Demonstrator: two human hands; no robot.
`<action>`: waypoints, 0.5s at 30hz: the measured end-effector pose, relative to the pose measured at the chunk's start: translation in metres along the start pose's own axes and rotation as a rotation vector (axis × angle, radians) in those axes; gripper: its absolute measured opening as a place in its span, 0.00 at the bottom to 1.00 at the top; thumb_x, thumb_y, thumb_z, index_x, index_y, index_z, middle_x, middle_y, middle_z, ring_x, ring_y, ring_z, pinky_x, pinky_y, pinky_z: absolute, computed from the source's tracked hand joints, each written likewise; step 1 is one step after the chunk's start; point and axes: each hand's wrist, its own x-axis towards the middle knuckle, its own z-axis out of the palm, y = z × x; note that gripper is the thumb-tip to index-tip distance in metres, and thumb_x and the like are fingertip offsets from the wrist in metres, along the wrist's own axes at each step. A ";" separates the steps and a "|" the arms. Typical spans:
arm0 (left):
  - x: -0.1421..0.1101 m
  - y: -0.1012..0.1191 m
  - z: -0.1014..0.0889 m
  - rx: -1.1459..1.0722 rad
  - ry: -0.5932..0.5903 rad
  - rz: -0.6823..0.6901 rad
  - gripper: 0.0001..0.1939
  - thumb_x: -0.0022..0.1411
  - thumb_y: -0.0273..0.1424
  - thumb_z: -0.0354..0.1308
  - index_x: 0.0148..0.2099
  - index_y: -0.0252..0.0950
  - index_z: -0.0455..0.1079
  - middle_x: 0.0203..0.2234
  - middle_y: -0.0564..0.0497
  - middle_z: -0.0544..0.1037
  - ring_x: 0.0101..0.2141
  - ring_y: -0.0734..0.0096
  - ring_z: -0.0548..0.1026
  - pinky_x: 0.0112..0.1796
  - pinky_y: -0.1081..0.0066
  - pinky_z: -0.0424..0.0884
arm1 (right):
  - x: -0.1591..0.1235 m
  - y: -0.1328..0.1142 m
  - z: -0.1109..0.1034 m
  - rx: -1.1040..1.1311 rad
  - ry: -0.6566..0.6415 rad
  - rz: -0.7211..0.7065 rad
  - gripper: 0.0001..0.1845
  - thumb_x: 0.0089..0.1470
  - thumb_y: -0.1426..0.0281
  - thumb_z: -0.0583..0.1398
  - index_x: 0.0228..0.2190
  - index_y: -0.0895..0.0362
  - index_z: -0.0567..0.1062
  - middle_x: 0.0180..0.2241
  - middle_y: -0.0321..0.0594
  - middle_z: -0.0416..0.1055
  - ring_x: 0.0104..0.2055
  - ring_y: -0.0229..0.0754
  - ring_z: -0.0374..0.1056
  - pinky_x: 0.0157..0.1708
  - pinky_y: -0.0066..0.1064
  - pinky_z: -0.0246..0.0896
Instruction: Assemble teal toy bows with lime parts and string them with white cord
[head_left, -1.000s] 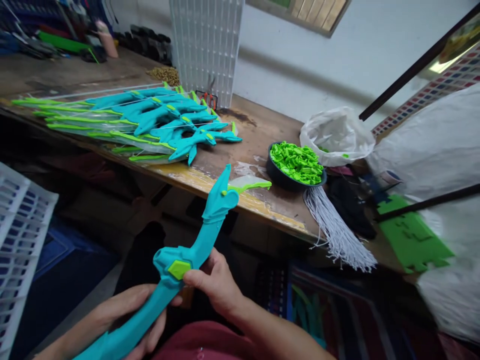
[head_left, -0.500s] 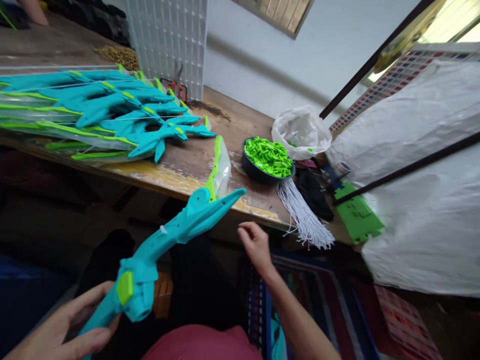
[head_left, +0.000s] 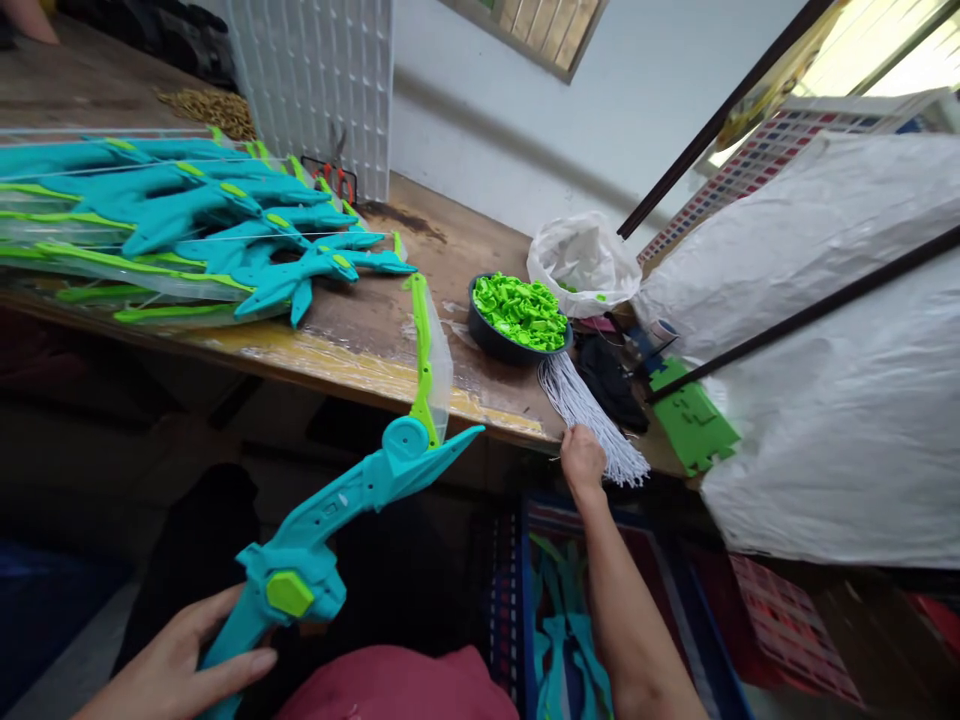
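My left hand (head_left: 176, 655) is wrapped around the grip of a teal toy bow (head_left: 330, 510), which slants up and away over my lap. A lime-green limb (head_left: 424, 350) with a clear plastic fin sticks up from the bow's far end. At the table's front edge, my right hand (head_left: 583, 460) is closed at the near side of a bundle of white cords (head_left: 592, 420). Its fingertips are mostly hidden, so how many cords it grips cannot be made out.
Several teal and green bows (head_left: 225, 215) lie stacked on the table (head_left: 442, 225) at left. A dark bowl (head_left: 499, 345) of green plastic pieces and a white plastic bag (head_left: 581, 265) stand behind the cords. Below, a blue crate (head_left: 529, 600) holds teal parts. Red-handled scissors (head_left: 334, 180) lie farther back.
My right hand has moved right and forward, from the space before the table to the cords. The bow has turned in my left hand, and its green limb now stands more upright.
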 end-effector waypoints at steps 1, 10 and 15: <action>0.001 0.005 0.004 -0.027 -0.013 0.007 0.22 0.53 0.51 0.66 0.43 0.41 0.80 0.35 0.49 0.83 0.40 0.51 0.80 0.47 0.60 0.76 | 0.001 -0.003 -0.003 -0.002 -0.008 -0.014 0.08 0.66 0.69 0.61 0.35 0.61 0.73 0.36 0.39 0.71 0.38 0.41 0.69 0.43 0.36 0.66; 0.019 0.040 0.031 -0.358 -0.167 0.038 0.20 0.52 0.45 0.67 0.41 0.35 0.77 0.31 0.50 0.76 0.33 0.64 0.71 0.35 0.70 0.68 | -0.150 -0.094 -0.016 0.418 -0.487 -0.659 0.12 0.67 0.69 0.55 0.30 0.56 0.72 0.30 0.38 0.72 0.31 0.38 0.67 0.33 0.25 0.59; 0.034 0.041 0.033 -0.535 -0.234 0.026 0.24 0.47 0.41 0.71 0.44 0.33 0.76 0.33 0.51 0.77 0.35 0.66 0.71 0.38 0.70 0.67 | -0.263 -0.129 -0.001 0.914 -1.073 -0.739 0.07 0.60 0.71 0.61 0.29 0.56 0.75 0.29 0.34 0.71 0.33 0.37 0.66 0.37 0.25 0.58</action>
